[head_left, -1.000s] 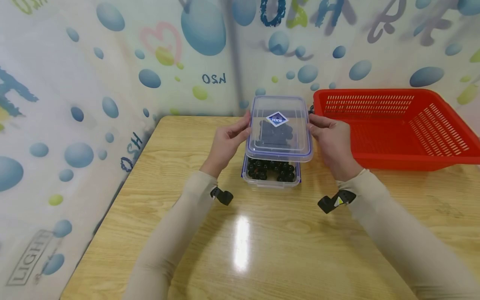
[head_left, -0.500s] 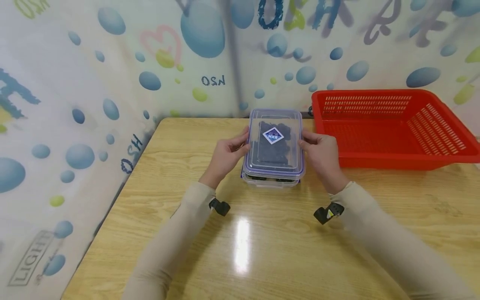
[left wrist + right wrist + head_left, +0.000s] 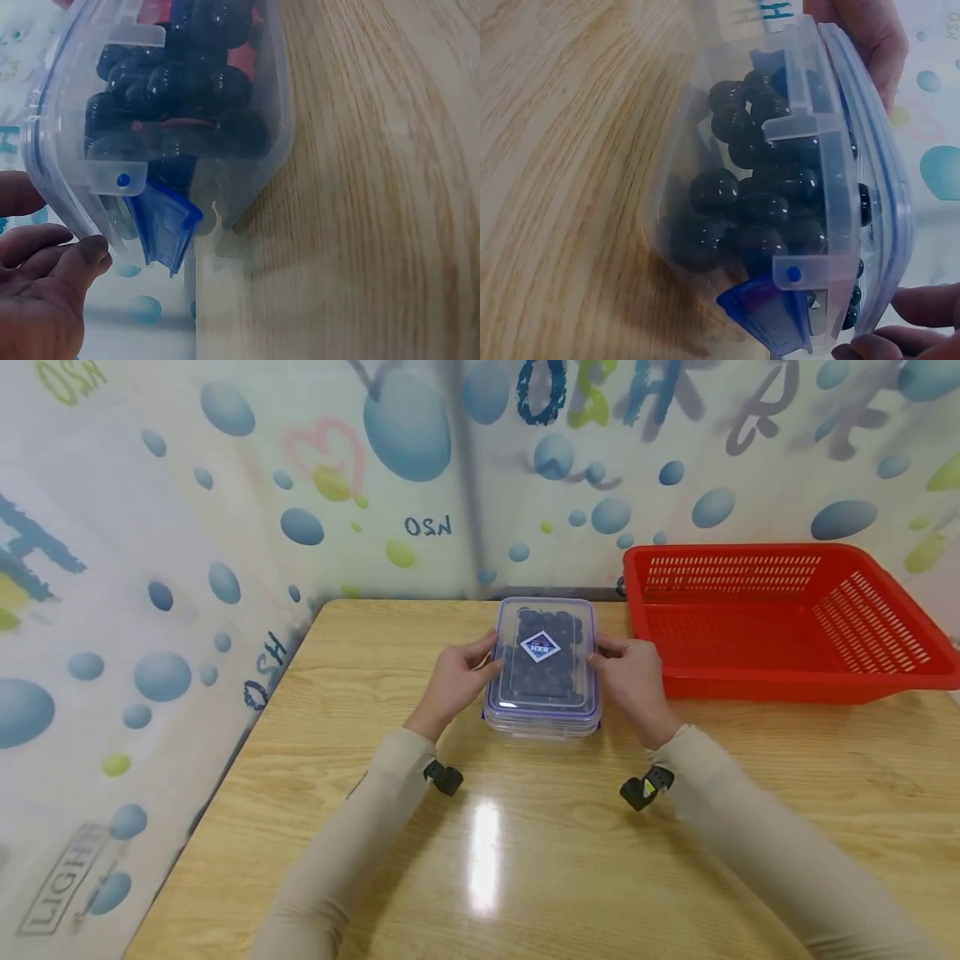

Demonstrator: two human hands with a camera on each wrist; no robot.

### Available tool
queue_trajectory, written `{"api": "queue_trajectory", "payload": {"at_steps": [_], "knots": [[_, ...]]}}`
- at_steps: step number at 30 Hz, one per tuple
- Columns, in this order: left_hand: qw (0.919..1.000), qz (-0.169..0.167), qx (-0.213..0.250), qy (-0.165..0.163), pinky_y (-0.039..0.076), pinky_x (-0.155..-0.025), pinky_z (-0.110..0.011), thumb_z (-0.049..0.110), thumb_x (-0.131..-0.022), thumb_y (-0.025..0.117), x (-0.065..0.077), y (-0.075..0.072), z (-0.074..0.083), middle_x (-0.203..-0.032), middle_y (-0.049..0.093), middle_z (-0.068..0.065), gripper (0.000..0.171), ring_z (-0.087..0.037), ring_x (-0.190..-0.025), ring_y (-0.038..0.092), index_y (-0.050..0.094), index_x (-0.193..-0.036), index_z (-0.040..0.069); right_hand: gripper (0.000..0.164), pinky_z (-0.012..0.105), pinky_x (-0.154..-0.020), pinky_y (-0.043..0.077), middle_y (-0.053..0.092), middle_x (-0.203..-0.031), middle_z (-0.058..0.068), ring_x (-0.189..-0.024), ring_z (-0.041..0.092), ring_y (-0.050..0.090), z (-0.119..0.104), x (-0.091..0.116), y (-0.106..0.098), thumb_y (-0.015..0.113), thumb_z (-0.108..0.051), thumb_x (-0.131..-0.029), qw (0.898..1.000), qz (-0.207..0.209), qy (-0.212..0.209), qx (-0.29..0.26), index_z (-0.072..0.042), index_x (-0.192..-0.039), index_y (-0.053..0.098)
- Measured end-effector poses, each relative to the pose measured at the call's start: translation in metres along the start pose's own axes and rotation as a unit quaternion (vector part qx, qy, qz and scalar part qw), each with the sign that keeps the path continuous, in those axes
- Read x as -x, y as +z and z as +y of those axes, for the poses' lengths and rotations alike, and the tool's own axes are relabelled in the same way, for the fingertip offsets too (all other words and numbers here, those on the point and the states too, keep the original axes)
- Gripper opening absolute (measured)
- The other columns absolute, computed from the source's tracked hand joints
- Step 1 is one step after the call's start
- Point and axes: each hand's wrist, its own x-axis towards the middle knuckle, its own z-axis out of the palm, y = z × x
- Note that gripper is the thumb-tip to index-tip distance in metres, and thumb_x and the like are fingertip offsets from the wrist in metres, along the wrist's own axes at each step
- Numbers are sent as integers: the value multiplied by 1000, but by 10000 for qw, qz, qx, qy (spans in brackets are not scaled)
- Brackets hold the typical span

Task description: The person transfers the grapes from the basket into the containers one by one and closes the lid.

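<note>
A clear plastic lid (image 3: 551,689) with a purple-blue edge and a diamond sticker lies over a clear food container (image 3: 540,733). Shiny dark round balls (image 3: 769,184), perhaps fruit, fill much of the container. My left hand (image 3: 453,681) pinches the lid's left edge, while my right hand (image 3: 630,677) pinches its right edge. In the right wrist view, dark balls show between the container's rim and the lid, so a narrow gap stands there. Blue latches hang unfastened at the container's sides, one latch (image 3: 163,229) in the left wrist view and another latch (image 3: 769,319) in the right.
A red perforated plastic basket (image 3: 795,687) stands to the right of the container, close to the right hand. The wooden table (image 3: 360,693) meets a wall covering (image 3: 465,468) with a bubble print at the back and left.
Both hands have lowered the lid toward me and down onto the container, from above and behind it. It now covers the balls that showed at the near end. The container has stayed in place.
</note>
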Motion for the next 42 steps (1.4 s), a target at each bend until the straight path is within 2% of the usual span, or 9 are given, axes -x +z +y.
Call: {"api": "queue_trajectory", "payload": {"at_steps": [6, 14, 19, 24, 29, 32, 38, 42], "knots": [[9979, -103, -579, -252, 44, -100, -24, 2, -94, 63, -3, 1, 1, -145, 46, -9, 44, -21, -130, 48, 50, -136, -6, 43, 36, -101, 46, 53, -142, 11, -118, 26, 55, 4, -4, 2, 60, -12, -98, 9999, -62, -36, 121, -3, -140, 53], [9945, -267, -932, -404, 42, -104, -31, 5, -95, 62, -3, 1, 0, -149, 42, -9, 43, -25, -134, 42, 51, -134, -7, 43, 39, -102, 45, 53, -141, 13, -123, 28, 54, 8, -5, 4, 61, -13, -98, 9992, -113, -53, 369, -2, -139, 53], [9939, -175, -943, -536, 41, -104, -29, 8, -94, 66, -2, -2, 3, -146, 46, -11, 40, -26, -131, 47, 57, -130, -6, 41, 39, -101, 46, 53, -141, 12, -122, 28, 55, 7, -5, 5, 60, -13, -98, 9987, -148, -184, 444, -1, -138, 55], [9917, -63, -1114, -640, 43, -103, -30, 12, -93, 67, -3, -4, 4, -141, 51, -8, 39, -26, -128, 50, 60, -127, -3, 40, 40, -99, 47, 55, -139, 11, -121, 28, 56, 7, -4, 6, 60, -15, -98, 9982, -213, -232, 510, -2, -135, 57], [9904, 45, -1202, -680, 46, -100, -30, 11, -90, 67, -6, -2, 6, -133, 57, -10, 36, -23, -125, 53, 63, -122, -4, 39, 41, -98, 48, 57, -136, 13, -120, 28, 57, 8, -5, 6, 60, -16, -98, 9973, -182, -337, 622, -1, -134, 59], [9904, 93, -1186, -697, 47, -98, -30, 10, -89, 68, -10, 1, 5, -132, 58, -10, 35, -22, -125, 53, 64, -121, -5, 41, 41, -99, 48, 56, -137, 13, -121, 28, 57, 6, -6, 5, 60, -16, -98, 9973, -153, -258, 671, -2, -136, 56], [9905, -29, -1153, -746, 49, -96, -29, 9, -89, 67, -13, 3, 5, -134, 56, -11, 36, -23, -124, 54, 63, -122, -4, 45, 42, -101, 46, 51, -143, 13, -126, 29, 53, 5, -6, 5, 58, -18, -100, 9973, -176, -23, 710, -4, -142, 49], [9891, -144, -1239, -781, 49, -95, -30, 10, -88, 68, -14, 1, 7, -130, 60, -12, 35, -23, -123, 55, 64, -120, -5, 45, 41, -101, 46, 51, -144, 12, -126, 28, 52, 6, -7, 5, 58, -18, -100, 9974, -203, -1, 693, -5, -142, 50]]}}
